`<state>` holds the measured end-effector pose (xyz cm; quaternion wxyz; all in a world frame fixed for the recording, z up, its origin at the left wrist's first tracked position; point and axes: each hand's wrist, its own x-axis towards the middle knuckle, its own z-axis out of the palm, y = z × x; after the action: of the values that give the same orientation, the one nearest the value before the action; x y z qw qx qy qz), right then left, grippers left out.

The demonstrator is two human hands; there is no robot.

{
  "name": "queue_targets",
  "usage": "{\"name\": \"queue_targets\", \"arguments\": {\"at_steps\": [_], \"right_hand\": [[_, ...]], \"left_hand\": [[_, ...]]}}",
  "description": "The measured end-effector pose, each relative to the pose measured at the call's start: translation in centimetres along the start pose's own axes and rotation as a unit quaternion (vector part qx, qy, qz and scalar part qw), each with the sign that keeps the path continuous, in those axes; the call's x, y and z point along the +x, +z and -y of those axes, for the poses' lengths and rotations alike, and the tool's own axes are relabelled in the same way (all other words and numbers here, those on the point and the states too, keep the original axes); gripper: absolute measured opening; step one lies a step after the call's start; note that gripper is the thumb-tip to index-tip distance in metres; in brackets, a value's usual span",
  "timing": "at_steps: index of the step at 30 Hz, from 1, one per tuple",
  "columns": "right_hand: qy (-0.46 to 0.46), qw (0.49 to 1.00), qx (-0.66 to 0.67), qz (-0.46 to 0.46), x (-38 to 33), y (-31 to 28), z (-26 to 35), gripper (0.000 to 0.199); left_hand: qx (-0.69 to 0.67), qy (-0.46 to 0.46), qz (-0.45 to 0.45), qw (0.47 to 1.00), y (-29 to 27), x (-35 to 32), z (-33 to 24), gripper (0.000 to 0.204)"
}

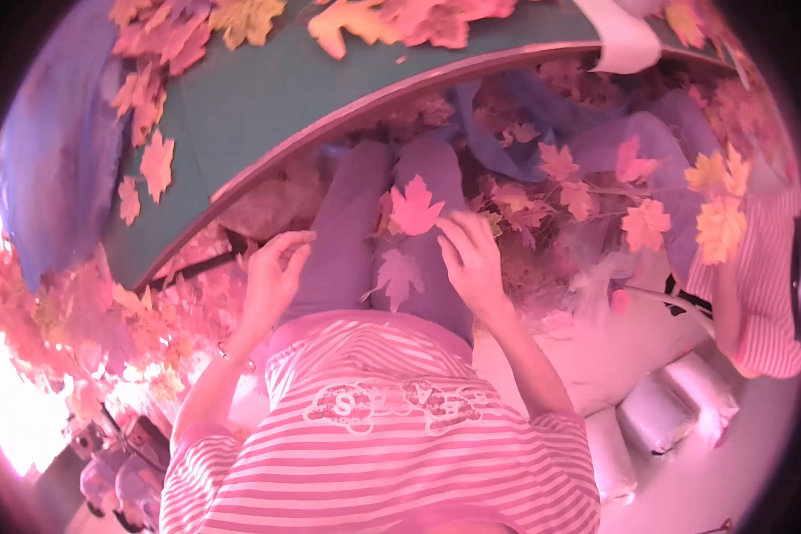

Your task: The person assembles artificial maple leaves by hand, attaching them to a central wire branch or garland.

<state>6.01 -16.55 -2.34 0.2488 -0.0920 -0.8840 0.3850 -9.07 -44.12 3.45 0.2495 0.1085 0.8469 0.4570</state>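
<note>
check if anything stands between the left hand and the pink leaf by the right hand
Nothing visible blocks the left hand; a duller leaf peeks out at the left edge of the pink leaf.

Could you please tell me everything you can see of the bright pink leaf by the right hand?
The bright pink leaf is maple-shaped, with several pointed lobes, the longest toward the picture's top. It looks thin and fairly flat; its material is unclear. It appears whole, broad side facing the camera, over the trousered legs; whether it rests on them is unclear. Its right edge meets the fingertips of the right hand; a firm grip cannot be confirmed.
</note>
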Motion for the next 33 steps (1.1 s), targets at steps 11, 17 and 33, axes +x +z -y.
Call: {"name": "queue_targets", "arguments": {"at_steps": [11, 17, 33], "right_hand": [[-0.071, 0.945, -0.024, 0.318, 3.0, 9.9, -2.3, 0.018], [0.058, 0.951, 0.08, 0.294, 4.5, 8.5, -2.8, 0.013], [0.223, 0.898, 0.322, 0.2, 4.3, 9.7, 7.3, 0.005]], "left_hand": [[-0.105, -0.128, 0.084, 0.983, 5.6, -1.1, 1.2, 0.026], [-0.201, -0.162, 0.086, 0.962, 5.5, -1.6, 3.4, 0.025], [-0.187, -0.091, -0.133, 0.969, 1.2, -6.8, 9.8, 0.015]]}}
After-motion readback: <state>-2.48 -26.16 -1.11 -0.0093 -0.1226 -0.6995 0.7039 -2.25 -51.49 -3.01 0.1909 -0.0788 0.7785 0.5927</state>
